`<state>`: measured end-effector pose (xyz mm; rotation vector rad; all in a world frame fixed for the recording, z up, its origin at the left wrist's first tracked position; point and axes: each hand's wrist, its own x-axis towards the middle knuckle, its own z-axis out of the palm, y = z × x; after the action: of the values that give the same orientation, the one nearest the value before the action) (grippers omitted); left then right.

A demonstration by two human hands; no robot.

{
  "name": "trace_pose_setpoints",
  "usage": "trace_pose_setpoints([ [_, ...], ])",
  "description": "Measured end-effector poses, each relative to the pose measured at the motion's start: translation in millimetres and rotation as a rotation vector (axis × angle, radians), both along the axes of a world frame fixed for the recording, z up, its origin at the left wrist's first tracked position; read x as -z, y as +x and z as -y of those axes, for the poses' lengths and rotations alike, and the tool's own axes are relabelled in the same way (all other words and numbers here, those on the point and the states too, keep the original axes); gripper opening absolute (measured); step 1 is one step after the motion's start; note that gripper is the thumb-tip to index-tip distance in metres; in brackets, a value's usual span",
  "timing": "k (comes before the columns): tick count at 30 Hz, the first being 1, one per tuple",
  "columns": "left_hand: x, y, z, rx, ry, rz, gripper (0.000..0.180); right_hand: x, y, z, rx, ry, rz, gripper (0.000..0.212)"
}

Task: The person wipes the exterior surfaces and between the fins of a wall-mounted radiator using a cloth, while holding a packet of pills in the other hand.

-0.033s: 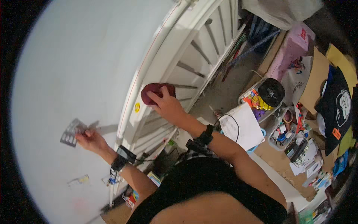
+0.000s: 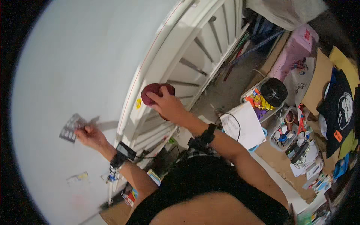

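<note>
Out over the pale smooth surface (image 2: 93, 56), my left hand (image 2: 92, 139) pinches a grey blister pack (image 2: 68, 135) by its edge; several rounded pockets show on it. Fingers of my right hand (image 2: 168, 105) are closed over a soft-looking maroon item (image 2: 148, 93), rounded and perhaps a pouch or folded cloth. It is held over the white slatted frame (image 2: 152, 63), near a small yellow sticker (image 2: 138, 103). My palm and fingers hide part of the maroon item, so its exact kind cannot be told.
Rightward are a white sheet (image 2: 245, 127), clear bins with small colourful items (image 2: 279, 137), a round black thing (image 2: 273, 92), cardboard (image 2: 317, 80) and a black printed cloth (image 2: 339, 112). Black devices are strapped round both wrists, with a cable at the left one (image 2: 125, 150).
Very little differs. My left forearm and its wrist device have shifted slightly up and left with the blister pack; my right hand keeps its grip on the maroon item.
</note>
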<state>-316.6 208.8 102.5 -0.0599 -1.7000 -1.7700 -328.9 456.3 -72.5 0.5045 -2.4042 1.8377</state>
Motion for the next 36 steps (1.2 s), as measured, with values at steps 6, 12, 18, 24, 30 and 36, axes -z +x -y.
trace_pose_setpoints([
  [6,-8,39,18,-0.29,-0.365,0.158,0.021,-10,-33,-42,0.297,-0.126,-0.018,0.042],
  [12,-22,110,80,-0.433,-0.107,0.049,0.014,2,-4,16,0.157,0.116,0.151,0.046],
  [18,-4,112,103,-0.269,-0.033,-0.066,0.024,13,57,65,-0.373,-0.122,-0.02,0.044],
  [24,6,111,125,-0.292,-0.075,-0.096,0.03,41,69,35,-0.16,-0.314,0.151,0.04],
  [30,11,109,118,-0.249,0.023,-0.155,0.03,83,67,107,0.257,-0.358,0.347,0.05],
  [36,14,112,135,-0.1,0.014,-0.145,0.014,151,70,126,0.48,-0.381,0.547,0.044],
])
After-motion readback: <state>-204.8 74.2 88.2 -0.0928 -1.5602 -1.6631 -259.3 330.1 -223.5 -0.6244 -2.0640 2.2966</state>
